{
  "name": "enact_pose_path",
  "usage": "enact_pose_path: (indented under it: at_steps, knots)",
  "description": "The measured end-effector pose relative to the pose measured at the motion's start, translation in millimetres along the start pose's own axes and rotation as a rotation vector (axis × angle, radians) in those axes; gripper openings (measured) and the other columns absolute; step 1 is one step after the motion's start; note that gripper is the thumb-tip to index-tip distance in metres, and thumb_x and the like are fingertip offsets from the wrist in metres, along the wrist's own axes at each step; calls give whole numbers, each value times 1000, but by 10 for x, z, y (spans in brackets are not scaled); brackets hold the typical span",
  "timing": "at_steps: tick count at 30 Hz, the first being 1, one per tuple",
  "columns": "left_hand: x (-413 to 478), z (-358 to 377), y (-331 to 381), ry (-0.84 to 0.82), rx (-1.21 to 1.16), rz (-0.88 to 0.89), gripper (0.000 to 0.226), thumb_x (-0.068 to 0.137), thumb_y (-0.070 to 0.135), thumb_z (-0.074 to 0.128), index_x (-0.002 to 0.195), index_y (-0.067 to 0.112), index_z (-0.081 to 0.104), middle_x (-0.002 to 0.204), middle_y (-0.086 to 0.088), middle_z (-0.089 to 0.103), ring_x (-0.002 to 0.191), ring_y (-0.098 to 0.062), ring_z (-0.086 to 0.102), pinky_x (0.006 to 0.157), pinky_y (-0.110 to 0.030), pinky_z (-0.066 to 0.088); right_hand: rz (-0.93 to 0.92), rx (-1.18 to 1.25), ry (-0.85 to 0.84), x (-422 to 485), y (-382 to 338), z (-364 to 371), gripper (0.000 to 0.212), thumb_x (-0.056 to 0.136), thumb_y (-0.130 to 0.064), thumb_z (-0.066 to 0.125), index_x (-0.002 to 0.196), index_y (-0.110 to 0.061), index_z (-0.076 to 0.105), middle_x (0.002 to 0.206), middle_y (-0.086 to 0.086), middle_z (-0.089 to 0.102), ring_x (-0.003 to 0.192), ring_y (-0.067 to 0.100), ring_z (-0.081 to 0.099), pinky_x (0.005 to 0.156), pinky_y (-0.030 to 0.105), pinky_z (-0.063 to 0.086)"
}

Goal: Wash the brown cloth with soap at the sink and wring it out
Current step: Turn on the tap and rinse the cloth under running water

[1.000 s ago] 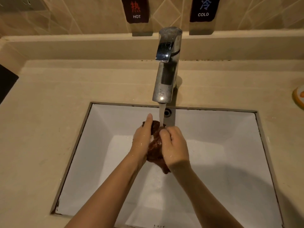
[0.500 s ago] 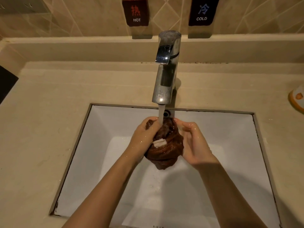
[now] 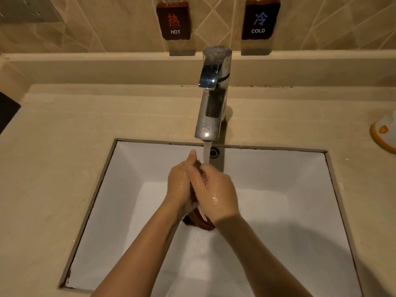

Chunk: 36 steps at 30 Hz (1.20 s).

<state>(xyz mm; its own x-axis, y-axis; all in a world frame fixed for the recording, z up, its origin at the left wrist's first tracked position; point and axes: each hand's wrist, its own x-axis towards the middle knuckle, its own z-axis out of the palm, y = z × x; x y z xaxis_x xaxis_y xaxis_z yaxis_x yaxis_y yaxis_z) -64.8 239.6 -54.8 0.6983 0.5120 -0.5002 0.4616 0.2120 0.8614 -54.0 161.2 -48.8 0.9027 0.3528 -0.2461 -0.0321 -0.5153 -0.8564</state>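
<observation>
The wet brown cloth (image 3: 200,221) is bunched between my palms over the white sink basin (image 3: 289,200). Only its lower end and a small bit at the top show. My left hand (image 3: 179,183) presses on its left side and my right hand (image 3: 214,189) covers its right side and front. Both hands are wet. Water runs from the chrome faucet (image 3: 211,108) onto the top of the cloth and my fingers.
A beige counter (image 3: 53,168) surrounds the basin. An orange-rimmed soap dish (image 3: 384,133) sits at the right edge. HOT (image 3: 174,20) and COLD (image 3: 259,19) signs hang on the tiled wall behind the ledge. A dark object (image 3: 7,112) lies at the far left.
Half a second ago my hands were apart with the cloth exposed under the stream. Now my right hand has closed back over it, pressing it against the left palm.
</observation>
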Motion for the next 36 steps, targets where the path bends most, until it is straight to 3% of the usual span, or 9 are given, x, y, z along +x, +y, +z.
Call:
enact_pose_path:
  at_steps: [6, 11, 13, 16, 19, 21, 25, 30, 36]
  knots:
    - [-33, 62, -67, -1, 196, 84, 40, 100, 38, 40, 70, 19, 59, 68, 1, 62, 65, -11, 57, 55, -14, 44, 148, -12, 190, 305, 107, -2, 32, 98, -33, 36, 80, -17, 56, 82, 5, 63, 81, 23, 62, 82, 44, 52]
    - [8, 26, -14, 65, 144, 57, 50, 100, 42, 35, 65, 13, 56, 59, 1, 59, 55, -8, 55, 45, -13, 43, 59, -99, 121, -44, -79, 108, 45, 96, -51, 29, 91, -20, 62, 77, -3, 59, 74, 14, 59, 75, 28, 51]
    - [-70, 69, -34, 21, 139, 51, 49, 101, 40, 36, 67, 13, 59, 55, 3, 59, 51, -5, 56, 40, -10, 40, 55, -13, 210, 98, -28, 76, 40, 97, -45, 34, 80, -18, 59, 72, -1, 57, 71, 18, 58, 68, 31, 47]
    - [-149, 102, -66, -62, 62, 12, 47, 99, 43, 37, 73, 17, 65, 64, 3, 67, 55, -2, 62, 50, -12, 47, 133, 88, 224, 362, 163, 19, 32, 98, -30, 39, 78, -12, 56, 75, 5, 58, 77, 24, 58, 71, 34, 46]
    - [-147, 58, -47, -136, 25, -5, 45, 97, 50, 36, 81, 24, 69, 82, -2, 73, 79, -10, 68, 74, -23, 53, 155, 126, 129, 415, 276, -8, 39, 98, -36, 35, 87, -10, 62, 87, 9, 64, 87, 28, 60, 84, 42, 48]
    - [-124, -6, -65, -162, -42, -18, 47, 97, 51, 36, 85, 25, 73, 89, -6, 76, 89, -17, 70, 83, -29, 53, 175, 189, -1, 362, 293, -95, 45, 98, -45, 29, 101, -15, 62, 96, 4, 64, 94, 20, 58, 87, 37, 45]
    - [-52, -127, -84, -169, -155, -47, 47, 98, 46, 38, 84, 21, 75, 86, -5, 77, 85, -17, 73, 78, -29, 54, 136, 283, -282, 202, 348, -292, 31, 90, -45, 50, 112, -23, 57, 106, -3, 63, 103, 14, 60, 89, 29, 48]
    - [-60, -174, -88, -219, -239, -84, 43, 98, 46, 39, 102, 17, 71, 100, -6, 75, 97, -18, 70, 84, -31, 52, 199, 638, -159, 216, 160, -241, 18, 92, -32, 54, 106, -25, 64, 106, 4, 69, 103, 20, 64, 93, 39, 51]
    - [-25, -221, -83, -337, -233, -110, 50, 91, 59, 36, 111, 25, 66, 110, -2, 73, 106, -16, 67, 93, -31, 50, 344, 1211, -142, 341, -32, -172, 24, 93, -29, 53, 105, -13, 66, 86, 7, 73, 87, 18, 70, 77, 33, 56]
